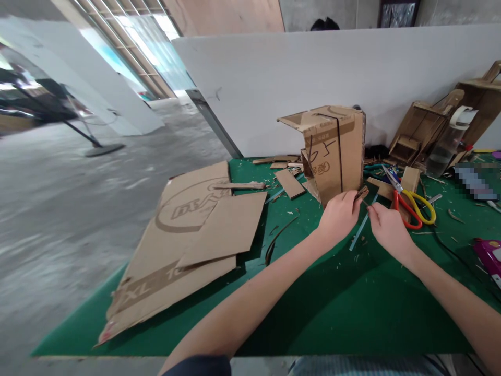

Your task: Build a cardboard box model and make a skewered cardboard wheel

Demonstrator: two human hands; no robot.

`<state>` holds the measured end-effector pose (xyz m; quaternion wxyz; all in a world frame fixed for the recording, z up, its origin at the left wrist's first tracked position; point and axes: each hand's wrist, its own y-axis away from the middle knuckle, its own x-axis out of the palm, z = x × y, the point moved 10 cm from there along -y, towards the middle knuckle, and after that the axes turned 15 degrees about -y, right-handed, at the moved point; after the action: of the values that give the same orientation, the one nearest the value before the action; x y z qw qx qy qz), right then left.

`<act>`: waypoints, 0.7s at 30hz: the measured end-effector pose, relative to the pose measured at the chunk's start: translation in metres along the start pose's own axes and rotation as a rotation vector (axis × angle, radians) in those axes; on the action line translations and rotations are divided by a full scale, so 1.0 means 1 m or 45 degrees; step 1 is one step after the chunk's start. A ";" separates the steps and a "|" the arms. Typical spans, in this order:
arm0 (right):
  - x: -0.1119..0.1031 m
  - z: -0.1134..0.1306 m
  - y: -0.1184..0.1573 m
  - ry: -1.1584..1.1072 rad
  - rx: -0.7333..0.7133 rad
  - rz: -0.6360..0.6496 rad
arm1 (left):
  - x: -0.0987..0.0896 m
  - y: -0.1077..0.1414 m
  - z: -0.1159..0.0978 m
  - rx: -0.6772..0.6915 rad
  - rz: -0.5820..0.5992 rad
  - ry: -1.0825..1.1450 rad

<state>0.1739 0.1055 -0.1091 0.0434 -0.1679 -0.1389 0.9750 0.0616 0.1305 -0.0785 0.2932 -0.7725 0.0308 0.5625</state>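
Note:
My left hand [340,218] is closed on a small piece of cardboard [362,193], whose edge sticks out past the fingertips. Just to its right, my right hand [390,232] is pinched, fingertips close to that piece; whatever lies between them is too small to make out. Behind my left hand stands a cardboard box [332,151] with a dark line down its side and an open flap at the top left. A thin bluish strip [359,232] lies on the table between my hands. Scissors [425,203] with red and yellow handles lie beside my right hand.
Flat cardboard sheets [188,209] cover the green table's [313,313] left side. Cardboard scraps [289,184] lie near the white partition [274,94]. At the right are a water bottle [446,143], a phone [477,180], a magenta object [489,256] and cardboard constructions [426,125].

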 end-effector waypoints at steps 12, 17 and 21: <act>0.033 -0.039 0.019 -1.256 0.938 0.088 | -0.002 0.005 -0.008 0.089 -0.081 -0.034; 0.026 -0.038 0.015 -1.152 0.801 -0.009 | -0.001 0.009 -0.023 0.174 -0.069 -0.104; 0.028 -0.034 0.010 -1.175 0.750 0.018 | -0.005 0.009 -0.027 0.156 -0.050 -0.113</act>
<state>0.1591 0.1084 -0.1519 0.0168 0.2956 0.1365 0.9454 0.0794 0.1090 -0.0725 0.3517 -0.7279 0.0370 0.5875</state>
